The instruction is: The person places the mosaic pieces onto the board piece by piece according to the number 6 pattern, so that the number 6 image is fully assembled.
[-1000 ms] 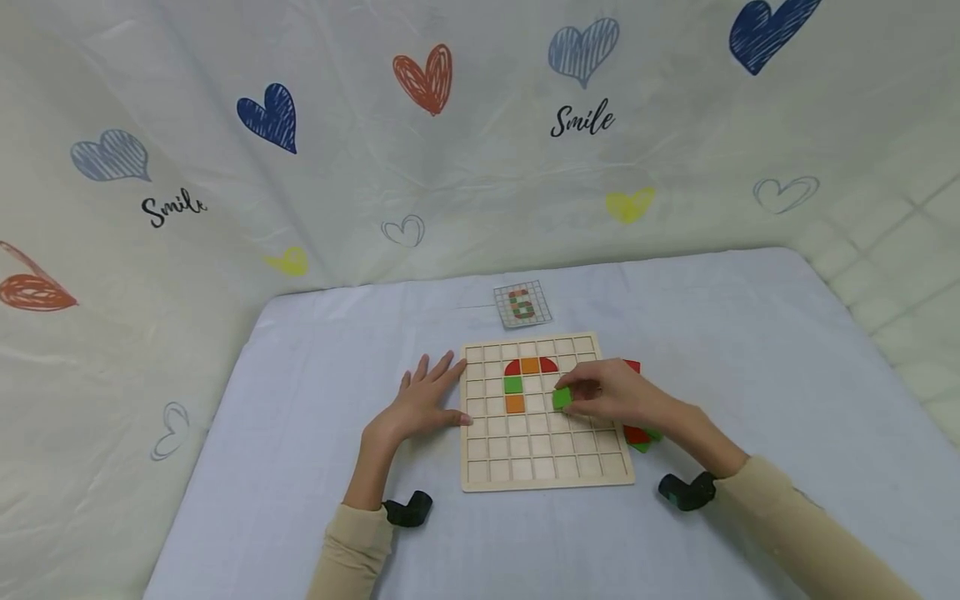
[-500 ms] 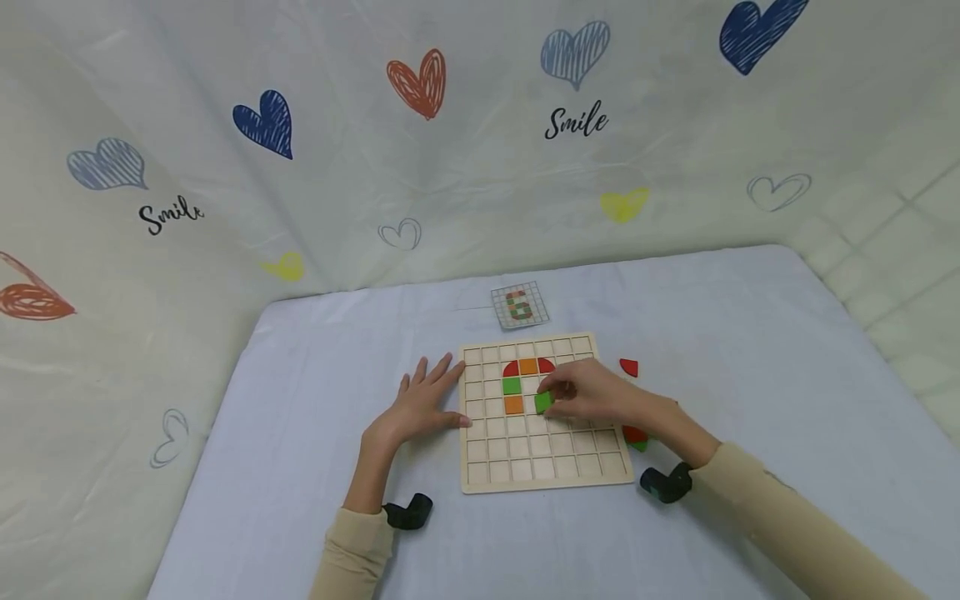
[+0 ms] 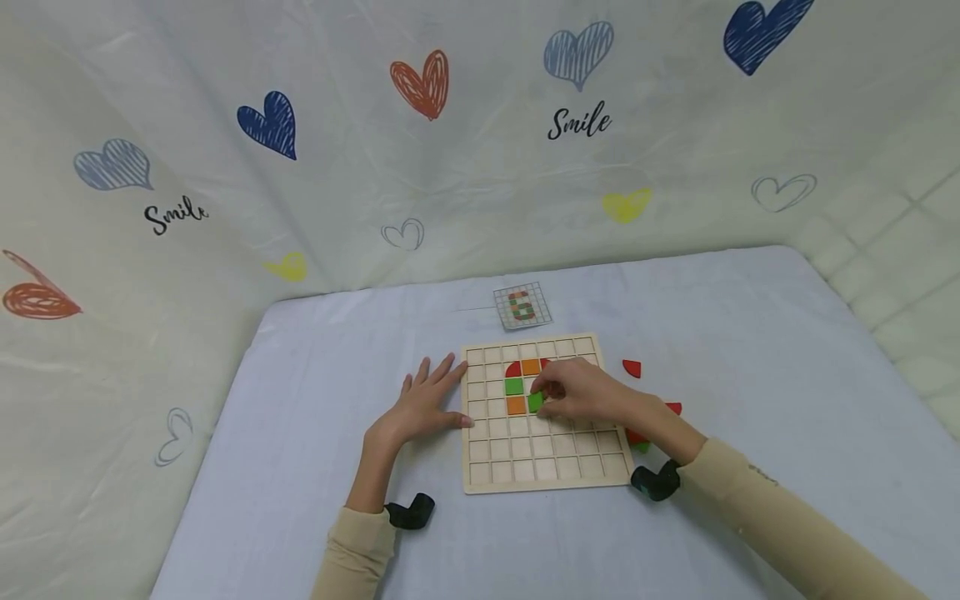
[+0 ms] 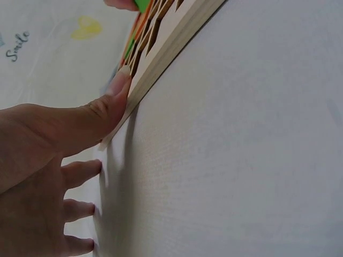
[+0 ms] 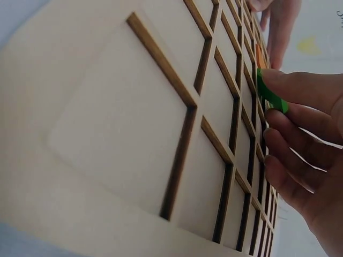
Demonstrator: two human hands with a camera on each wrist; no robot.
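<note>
A wooden grid board (image 3: pixel 480 473) lies on the white-covered table. My left hand (image 3: pixel 417 406) rests at its left edge with fingers spread, the thumb (image 4: pixel 119 88) on the rim in the left wrist view. My right hand (image 3: pixel 588 392) pinches a green tile (image 3: pixel 535 402) between thumb and fingers over the cell right of an orange tile (image 3: pixel 516 405). In the right wrist view the green tile (image 5: pixel 270 91) sits tilted at the grid. Above the orange tile are a green square (image 3: pixel 513 386), a red rounded piece (image 3: pixel 513 369), another orange square (image 3: pixel 531 367) and a partly hidden red piece.
Behind the board lies a card (image 3: pixel 522 306) printed with a coloured pattern on a grid. Loose red piece (image 3: pixel 632 368) and more red and green pieces (image 3: pixel 639 442) lie right of the board, partly under the right forearm. A heart-printed cloth (image 3: pixel 480 167) hangs behind the table.
My right hand has moved left across the board with the green tile, bringing it beside the lower orange tile. The left hand has stayed at the board's edge.
</note>
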